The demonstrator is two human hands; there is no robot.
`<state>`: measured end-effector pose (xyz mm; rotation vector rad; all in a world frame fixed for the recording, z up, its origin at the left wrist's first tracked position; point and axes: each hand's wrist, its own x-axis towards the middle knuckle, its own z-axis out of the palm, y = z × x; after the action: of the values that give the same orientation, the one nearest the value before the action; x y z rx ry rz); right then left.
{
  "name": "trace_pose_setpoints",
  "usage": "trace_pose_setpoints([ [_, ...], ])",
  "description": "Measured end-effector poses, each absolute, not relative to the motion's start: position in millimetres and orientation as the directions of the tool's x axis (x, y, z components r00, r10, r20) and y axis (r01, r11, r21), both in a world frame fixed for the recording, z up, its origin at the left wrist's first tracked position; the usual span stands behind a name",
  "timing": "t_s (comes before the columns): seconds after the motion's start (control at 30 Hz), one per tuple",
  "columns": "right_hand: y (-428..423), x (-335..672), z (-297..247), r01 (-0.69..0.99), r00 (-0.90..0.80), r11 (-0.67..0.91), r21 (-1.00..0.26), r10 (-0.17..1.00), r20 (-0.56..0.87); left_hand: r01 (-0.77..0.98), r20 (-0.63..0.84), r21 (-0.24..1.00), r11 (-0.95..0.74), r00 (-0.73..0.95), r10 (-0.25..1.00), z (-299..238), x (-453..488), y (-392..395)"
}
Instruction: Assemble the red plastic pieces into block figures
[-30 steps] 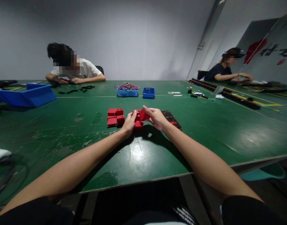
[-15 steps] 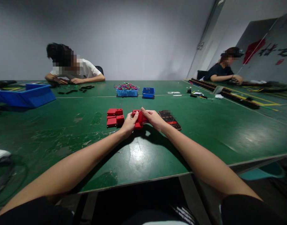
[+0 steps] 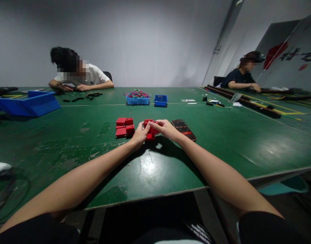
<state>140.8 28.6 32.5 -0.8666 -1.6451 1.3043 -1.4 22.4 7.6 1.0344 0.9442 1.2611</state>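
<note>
Both my hands meet over a red block-shaped part [image 3: 150, 137] just above the green table [image 3: 94, 162]. My left hand [image 3: 140, 134] grips its left side, thumb on the front face. From the right, my right hand [image 3: 166, 129] closes on the same part, its thumb reaching across to near the left thumb. Fingers cover much of the part, so its full shape is hidden. Close to my left hand lies a cluster of several similar red parts [image 3: 121, 132]. A phone with a running timer [image 3: 184, 130] rests beside my right hand.
Farther back stand a blue tray heaped with colourful small wired pieces [image 3: 137, 100] and a small blue bin [image 3: 160, 100]. A large blue bin [image 3: 35, 103] is at left. Two people sit across the table, one near scattered black pieces [image 3: 93, 96], one behind long dark strips [image 3: 247, 102].
My right thumb has come down and left across the red part's face. My left hand stays put. The person at right has lowered a hand slightly.
</note>
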Motion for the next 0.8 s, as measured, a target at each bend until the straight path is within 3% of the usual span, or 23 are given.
trace_pose_setpoints([
  [0.3,27.9,140.6,32.7,0.136,-0.300,0.271,-0.953,0.928,0.221,-0.281,0.023,0.960,-0.014,0.030,0.999,5.8,1.3,25.8],
  [0.6,28.8,138.1,32.5,-0.041,-0.296,0.098,-0.994,0.949,0.106,-0.231,0.077,0.971,-0.067,0.035,0.996,0.2,0.1,30.7],
  [0.8,24.6,137.5,43.7,-0.149,-0.212,0.163,-0.975,0.958,0.192,-0.208,0.052,0.978,-0.033,0.084,0.995,0.5,-0.4,30.3],
])
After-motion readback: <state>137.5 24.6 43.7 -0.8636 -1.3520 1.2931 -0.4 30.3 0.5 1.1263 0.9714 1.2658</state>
